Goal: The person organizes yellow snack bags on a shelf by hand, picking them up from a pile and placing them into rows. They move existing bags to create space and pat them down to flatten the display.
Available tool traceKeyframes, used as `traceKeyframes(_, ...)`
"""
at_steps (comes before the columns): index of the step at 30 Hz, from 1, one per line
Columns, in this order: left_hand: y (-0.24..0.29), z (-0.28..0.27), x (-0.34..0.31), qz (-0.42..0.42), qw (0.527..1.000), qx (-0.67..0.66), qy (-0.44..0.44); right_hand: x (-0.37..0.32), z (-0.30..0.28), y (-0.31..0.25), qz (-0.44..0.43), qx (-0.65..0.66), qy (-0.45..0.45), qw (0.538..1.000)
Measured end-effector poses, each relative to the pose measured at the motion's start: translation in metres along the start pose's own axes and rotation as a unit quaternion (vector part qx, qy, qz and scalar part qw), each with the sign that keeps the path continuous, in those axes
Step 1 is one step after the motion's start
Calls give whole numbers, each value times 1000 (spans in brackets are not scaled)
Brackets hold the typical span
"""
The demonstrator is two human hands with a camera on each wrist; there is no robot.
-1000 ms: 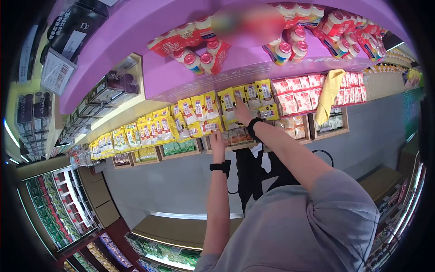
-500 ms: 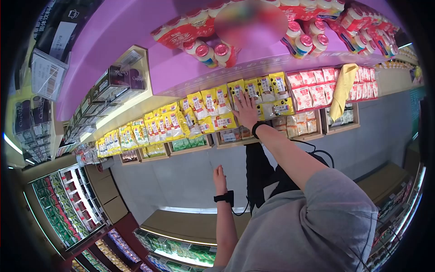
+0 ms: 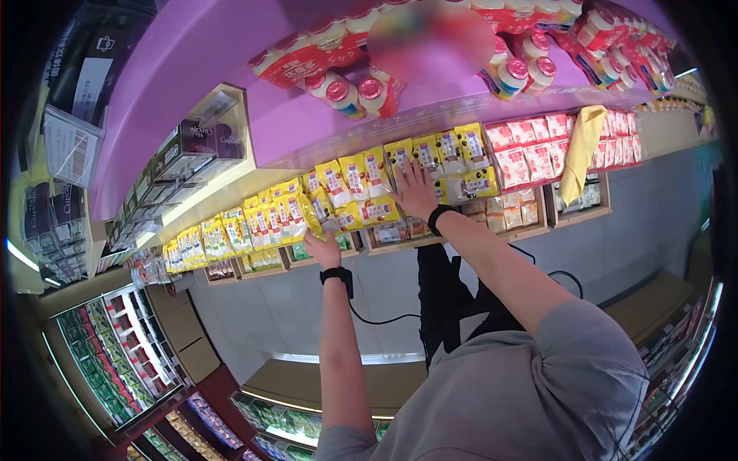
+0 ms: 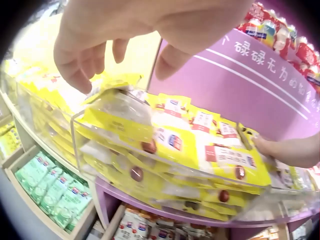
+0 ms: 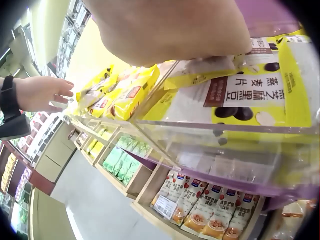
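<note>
My right hand (image 3: pixel 416 192) lies spread over yellow and white snack bags (image 3: pixel 452 155) printed with dark beans, its fingers straight. Up close in the right wrist view, one such bag (image 5: pixel 250 95) lies flat behind the clear front wall of the bin. Farther left, my left hand (image 3: pixel 324 249) is at the front edge of the shelf, beside a tilted yellow bag (image 3: pixel 311 220). In the left wrist view the fingers (image 4: pixel 75 67) bend loosely above the bags, with the thumb apart from them. More yellow bags (image 4: pixel 225 160) with red labels fill the bin between the hands.
Pink and white bags (image 3: pixel 530 157) and a yellow cloth (image 3: pixel 582 154) are to the right. Red-wrapped drink bottles (image 3: pixel 516 73) stand on the purple ledge above. Wooden drawers below hold green packets (image 4: pixel 55 187) and brown-white packets (image 5: pixel 210 200). A black cable (image 3: pixel 384 320) hangs below.
My left hand left the red-label bags, dropped below the shelf, then rose farther left beside the tilted bag. My right hand's fingers spread out and it stays on the dark-bean bags.
</note>
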State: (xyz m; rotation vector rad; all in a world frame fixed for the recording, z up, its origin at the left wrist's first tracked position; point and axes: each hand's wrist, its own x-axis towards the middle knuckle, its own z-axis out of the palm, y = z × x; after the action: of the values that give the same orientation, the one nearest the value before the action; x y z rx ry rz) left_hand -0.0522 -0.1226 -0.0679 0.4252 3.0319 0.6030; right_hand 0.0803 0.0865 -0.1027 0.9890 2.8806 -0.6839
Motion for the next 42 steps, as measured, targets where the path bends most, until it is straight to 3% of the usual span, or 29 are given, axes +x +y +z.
traceKeyframes(2, -1, 9, 17, -34, 999, 29, 8, 1, 0, 0, 6, 10, -4, 1000)
traceKeyframes(6, 6, 16, 33, -101, 990, 77, -60, 2, -5, 2, 11, 21, -59, 998)
traceKeyframes(8, -8, 28, 43, -87, 987, 112, -70, 1, -13, 2, 19, 20, -77, 997)
traceKeyframes(10, -7, 32, 48, -157, 979, 93, -92, -3, -12, 2, 10, 24, -78, 997)
traceKeyframes(17, -26, 37, 51, -72, 991, 96, -53, -3, -16, 4, 0, 16, -101, 995)
traceKeyframes(21, 5, 7, 41, -138, 985, 81, -64, 1, -17, 10, -5, 49, -115, 992)
traceKeyframes(23, 14, -7, 34, -106, 988, 110, -8, -5, -23, 15, -46, 108, -25, 993)
traceKeyframes(24, 12, -10, 33, -112, 988, 110, -5, -7, -27, 14, -52, 108, -27, 992)
traceKeyframes(26, 9, -17, 31, -29, 992, 91, 78, -14, -33, 13, -96, 130, 38, 986)
traceKeyframes(28, 21, -24, 25, -27, 993, 71, 92, -24, -48, 5, -108, 183, 33, 977)
traceKeyframes(29, 32, -28, 17, -48, 992, -107, 51, -28, -54, 2, -131, 206, 5, 970)
traceKeyframes(31, 53, -33, 0, -74, 899, -429, -46, -31, -76, -4, -152, 226, -24, 962)
traceKeyframes(32, 65, -35, -13, -77, 898, -431, -47, -33, -90, -7, -115, 382, -83, 913)
traceKeyframes(33, 89, -45, -28, -96, 811, -561, -136, -35, -102, -10, -73, 527, -137, 836)
traceKeyframes(34, 107, -49, -40, -110, 697, -673, -221, -35, -110, -9, -72, 524, -137, 838)
traceKeyframes(36, 118, -47, -61, -134, 648, -674, -329, -34, -121, -6, -30, 685, -171, 708)
traceKeyframes(38, 138, -37, -85, -149, 629, -686, -332, -37, -133, -3, -19, 693, -129, 709)
traceKeyframes(40, 153, -30, -103, -97, 589, -679, -428, -44, -164, 4, 20, 604, -148, 783)
traceKeyframes(41, 156, -24, -111, -96, 585, -682, -427, -43, -150, 8, -9, 582, -78, 809)
traceKeyframes(42, 160, -18, -118, -101, 589, -681, -424, -47, -156, 11, -11, 578, -77, 813)
